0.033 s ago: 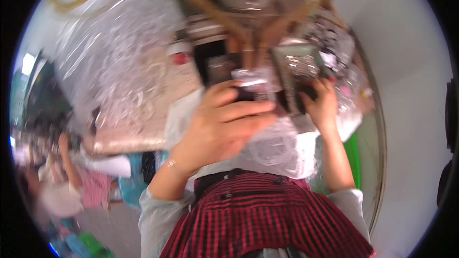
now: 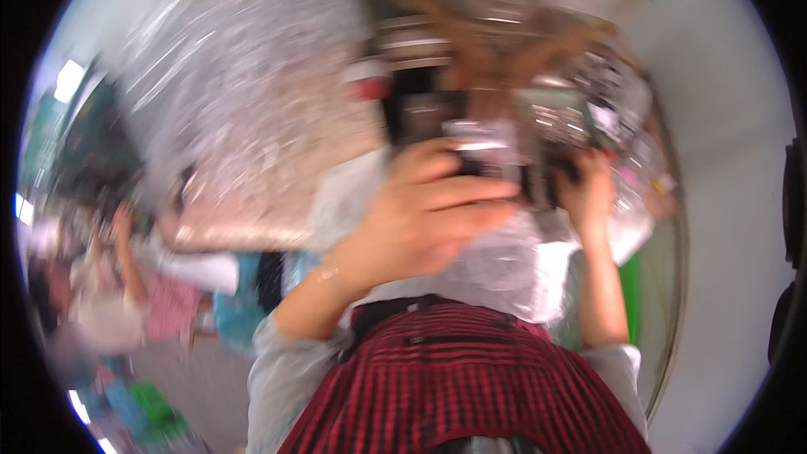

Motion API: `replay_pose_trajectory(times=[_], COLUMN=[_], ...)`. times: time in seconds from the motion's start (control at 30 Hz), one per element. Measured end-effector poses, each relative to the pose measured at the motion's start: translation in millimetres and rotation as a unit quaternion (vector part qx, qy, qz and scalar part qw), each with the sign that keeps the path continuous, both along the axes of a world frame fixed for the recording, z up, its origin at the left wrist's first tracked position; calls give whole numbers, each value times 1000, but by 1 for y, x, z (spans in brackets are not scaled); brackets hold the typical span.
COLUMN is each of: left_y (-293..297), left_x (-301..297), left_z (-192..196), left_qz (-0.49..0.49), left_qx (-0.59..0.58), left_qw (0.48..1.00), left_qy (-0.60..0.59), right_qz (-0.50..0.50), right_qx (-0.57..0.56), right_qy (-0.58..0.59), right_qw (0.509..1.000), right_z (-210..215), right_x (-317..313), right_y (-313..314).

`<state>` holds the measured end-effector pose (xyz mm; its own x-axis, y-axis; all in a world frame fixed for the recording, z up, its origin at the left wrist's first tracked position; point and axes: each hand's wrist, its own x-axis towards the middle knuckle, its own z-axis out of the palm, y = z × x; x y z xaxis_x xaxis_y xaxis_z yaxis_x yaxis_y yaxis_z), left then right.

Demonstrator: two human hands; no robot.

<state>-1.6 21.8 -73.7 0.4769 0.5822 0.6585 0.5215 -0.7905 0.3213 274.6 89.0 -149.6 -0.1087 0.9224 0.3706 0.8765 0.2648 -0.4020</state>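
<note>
My left hand (image 2: 433, 210) is stretched out with its fingers apart, beside a clear plastic piece (image 2: 487, 134) at the middle of the work area. The thumb is hidden, and motion blur hides whether the fingertips touch the piece. My right hand (image 2: 591, 185) reaches to the near end of a greenish tray (image 2: 534, 168) that holds a heap of small shiny metal parts (image 2: 556, 122). Thumb and fingers look apart there, and nothing shows between them. Under and between my hands lies crumpled clear plastic (image 2: 496, 256) on a white sheet.
A large heap of clear plastic film (image 2: 244, 76) covers the left of the table. A small white-and-red container (image 2: 367, 84) stands near dark blocks (image 2: 416, 88). More bagged things (image 2: 622, 101) lie at the right by a pale wall (image 2: 731, 160). Another person (image 2: 105, 303) sits far left.
The whole view has swung, so the table and both hands appear farther right. The picture is more blurred. Both hands keep nearly the same places relative to the tray and plastic piece.
</note>
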Motion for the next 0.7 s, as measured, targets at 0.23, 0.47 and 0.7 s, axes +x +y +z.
replay_pose_trajectory(times=[0.23,0.47,0.7], left_y=[-64,-78,-21], left_x=[-60,-241,-299], left_z=[-41,-73,-107], left_qz=[291,583,515], left_qx=[131,-26,-97], left_qw=[947,812,747], left_qy=[43,0,410], right_qz=[-24,28,-11], right_qx=[20,-16,28], right_qy=[161,286,220], right_qw=[986,958,975], right_z=[-29,3,-18], right_x=[13,-20,6], right_y=[-1,8,5])
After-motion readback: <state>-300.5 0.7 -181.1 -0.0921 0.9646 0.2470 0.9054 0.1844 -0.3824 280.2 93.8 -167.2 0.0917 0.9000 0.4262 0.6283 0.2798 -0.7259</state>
